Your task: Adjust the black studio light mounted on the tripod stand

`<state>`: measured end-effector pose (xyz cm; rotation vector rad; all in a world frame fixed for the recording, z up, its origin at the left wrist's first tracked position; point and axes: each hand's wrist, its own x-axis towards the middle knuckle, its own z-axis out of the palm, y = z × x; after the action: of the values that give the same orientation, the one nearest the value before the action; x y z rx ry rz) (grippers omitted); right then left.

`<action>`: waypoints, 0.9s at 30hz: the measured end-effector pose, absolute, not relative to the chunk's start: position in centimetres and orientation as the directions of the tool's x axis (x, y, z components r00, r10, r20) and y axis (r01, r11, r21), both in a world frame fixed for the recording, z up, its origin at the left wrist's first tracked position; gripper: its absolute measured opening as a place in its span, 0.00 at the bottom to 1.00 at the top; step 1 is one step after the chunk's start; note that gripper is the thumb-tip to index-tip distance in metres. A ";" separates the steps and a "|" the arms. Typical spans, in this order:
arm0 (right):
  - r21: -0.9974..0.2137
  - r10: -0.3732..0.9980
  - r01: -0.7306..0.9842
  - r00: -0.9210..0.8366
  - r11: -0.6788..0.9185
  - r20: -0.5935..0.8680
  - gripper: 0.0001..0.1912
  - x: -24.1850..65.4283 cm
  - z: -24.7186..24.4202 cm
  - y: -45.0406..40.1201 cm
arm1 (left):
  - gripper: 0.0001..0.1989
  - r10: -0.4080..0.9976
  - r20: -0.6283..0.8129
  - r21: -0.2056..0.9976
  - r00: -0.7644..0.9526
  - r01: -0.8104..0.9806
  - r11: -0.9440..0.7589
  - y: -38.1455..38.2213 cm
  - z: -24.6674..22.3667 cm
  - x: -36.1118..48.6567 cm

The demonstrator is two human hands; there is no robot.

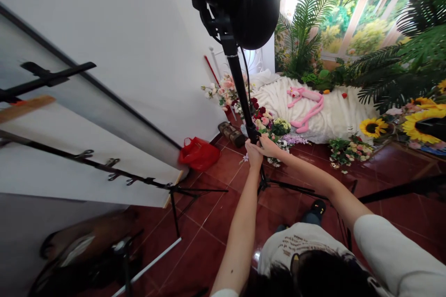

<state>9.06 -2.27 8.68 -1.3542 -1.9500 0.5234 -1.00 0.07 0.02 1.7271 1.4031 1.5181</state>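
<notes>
A black light stand (240,86) rises in front of me, leaning slightly, with a large black studio lamp (240,0) on top. My left hand (254,152) is closed round the stand's pole, below a thicker black collar (251,132). Against that same collar, my right hand (269,145) grips from the right side, its fingers partly hidden. The two hands touch or nearly touch. A thin cable (247,72) hangs beside the pole. Below the hands, the stand's tripod legs (284,184) spread over the red tiled floor (223,218).
A red bag (199,154) sits by the white wall (139,55). At left, a backdrop stand (128,174) carries several clamps. Artificial flowers (263,118), a white cloth (343,116) with a pink plush toy (310,102), and sunflowers (423,125) lie ahead and right.
</notes>
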 end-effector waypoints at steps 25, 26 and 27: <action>-0.422 0.899 0.795 -0.354 0.435 0.259 0.30 11.1 7.8 1.0 | 0.19 0.824 0.559 0.763 -0.091 0.447 -0.468 0.3 -0.1 -0.5; -0.453 0.901 0.780 -0.345 0.431 0.263 0.30 11.0 7.8 1.2 | 0.18 0.822 0.563 0.759 -0.086 0.446 -0.474 0.3 -0.1 -0.5; -0.484 0.902 0.762 -0.339 0.429 0.266 0.29 10.9 7.9 1.5 | 0.17 0.821 0.565 0.758 -0.084 0.445 -0.476 0.3 -0.2 -0.5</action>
<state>10.91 1.50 7.92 -1.4024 -2.1920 0.3750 -0.47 0.32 -0.16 1.8628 1.3729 1.5793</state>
